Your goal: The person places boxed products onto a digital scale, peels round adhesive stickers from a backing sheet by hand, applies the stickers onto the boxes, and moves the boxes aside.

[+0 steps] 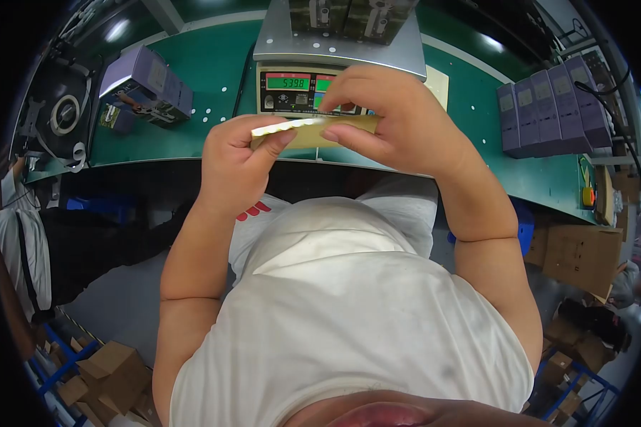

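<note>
A thin pale-yellow sheet (307, 135), with a row of white bumps along its upper edge, is held nearly edge-on in front of the scale. My left hand (239, 155) pinches its left end between thumb and fingers. At the other end, my right hand (406, 117) is closed around it, the thumb tip against the sheet and the fingers curled above. Just behind is a digital weighing scale (283, 102) whose green display reads 539.8; my right hand partly covers its panel. Printed boxes (325, 20) stand on the scale's metal platform (338, 48).
On the left of the green table (214, 75) lie a purple box (148, 82) and a roll of white tape or labels (65, 115). Several purple boxes (548, 110) stand in a row on the right. White round dots are scattered about. Cardboard boxes (580, 255) and a seated person's legs (107, 245) are below.
</note>
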Available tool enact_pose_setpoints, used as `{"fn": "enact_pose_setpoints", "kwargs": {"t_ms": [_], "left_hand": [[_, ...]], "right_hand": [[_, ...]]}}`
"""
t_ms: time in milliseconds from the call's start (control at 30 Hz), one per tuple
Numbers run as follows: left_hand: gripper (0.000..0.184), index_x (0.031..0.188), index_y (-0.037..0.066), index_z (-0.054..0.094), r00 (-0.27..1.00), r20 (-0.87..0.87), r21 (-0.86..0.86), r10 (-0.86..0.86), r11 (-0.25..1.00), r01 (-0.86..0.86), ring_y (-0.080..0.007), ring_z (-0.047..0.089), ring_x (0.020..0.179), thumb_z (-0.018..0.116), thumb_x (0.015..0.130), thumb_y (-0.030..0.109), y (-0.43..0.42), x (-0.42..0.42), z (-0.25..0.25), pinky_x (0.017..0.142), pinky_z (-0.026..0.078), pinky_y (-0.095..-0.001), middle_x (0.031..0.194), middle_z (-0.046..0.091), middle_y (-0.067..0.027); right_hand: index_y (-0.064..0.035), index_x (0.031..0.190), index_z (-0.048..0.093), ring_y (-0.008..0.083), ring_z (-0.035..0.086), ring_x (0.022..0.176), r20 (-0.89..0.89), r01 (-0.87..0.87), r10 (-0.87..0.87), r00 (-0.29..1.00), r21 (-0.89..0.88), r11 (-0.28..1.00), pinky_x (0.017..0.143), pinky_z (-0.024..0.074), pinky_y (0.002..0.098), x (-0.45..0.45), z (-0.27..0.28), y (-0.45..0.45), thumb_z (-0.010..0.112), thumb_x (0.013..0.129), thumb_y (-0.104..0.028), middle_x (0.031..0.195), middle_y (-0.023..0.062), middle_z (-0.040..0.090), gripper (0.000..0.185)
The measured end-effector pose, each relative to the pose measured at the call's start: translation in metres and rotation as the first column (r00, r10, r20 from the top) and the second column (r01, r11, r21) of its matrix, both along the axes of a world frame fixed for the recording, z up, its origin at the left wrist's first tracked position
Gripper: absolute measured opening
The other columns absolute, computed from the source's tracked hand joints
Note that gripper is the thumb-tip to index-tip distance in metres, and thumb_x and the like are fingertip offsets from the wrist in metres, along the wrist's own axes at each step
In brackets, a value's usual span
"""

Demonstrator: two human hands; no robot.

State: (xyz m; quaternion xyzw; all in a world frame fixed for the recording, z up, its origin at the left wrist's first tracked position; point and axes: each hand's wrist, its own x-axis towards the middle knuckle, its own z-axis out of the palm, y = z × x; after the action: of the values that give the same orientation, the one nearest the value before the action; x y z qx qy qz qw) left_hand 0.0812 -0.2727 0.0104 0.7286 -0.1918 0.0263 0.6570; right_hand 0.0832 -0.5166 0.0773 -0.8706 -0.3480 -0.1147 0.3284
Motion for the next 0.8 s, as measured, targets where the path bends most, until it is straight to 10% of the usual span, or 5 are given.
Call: {"fn": "enact_pose_setpoints", "kwargs": {"t_ms": [167, 800], "left_hand": [[0.012, 0.096, 0.0, 0.075, 0.993, 0.1, 0.227, -0.056, 0.973, 0.032, -0.0244, 0.066, 0.071, 0.076, 0.089, 0.009, -0.008, -0.002, 0.01, 0.066, 0.051, -0.0323, 0.083, 0.072, -0.0132], [0.015, 0.093, 0.001, 0.074, 0.968, 0.014, 0.416, -0.249, 0.882, 0.221, -0.0367, 0.067, 0.076, 0.074, 0.087, 0.014, -0.011, -0.021, 0.01, 0.067, 0.052, -0.0408, 0.082, 0.069, -0.0183]], "right_hand": [[-0.0079, 0.089, 0.071, 0.0293, 0.066, 0.086, 0.34, -0.087, 0.12, 0.933, -0.112, 0.99, 0.078, 0.0532, 0.0397, -0.004, 0.013, 0.012, 0.084, 0.075, -0.014, 0.092, 0.0062, 0.068, 0.021], [-0.0066, 0.083, 0.072, 0.0277, 0.064, 0.082, 0.266, -0.187, 0.208, 0.941, -0.102, 0.977, 0.077, 0.0527, 0.0386, 0.004, 0.018, 0.006, 0.08, 0.069, -0.004, 0.081, 0.0052, 0.065, 0.017]]}}
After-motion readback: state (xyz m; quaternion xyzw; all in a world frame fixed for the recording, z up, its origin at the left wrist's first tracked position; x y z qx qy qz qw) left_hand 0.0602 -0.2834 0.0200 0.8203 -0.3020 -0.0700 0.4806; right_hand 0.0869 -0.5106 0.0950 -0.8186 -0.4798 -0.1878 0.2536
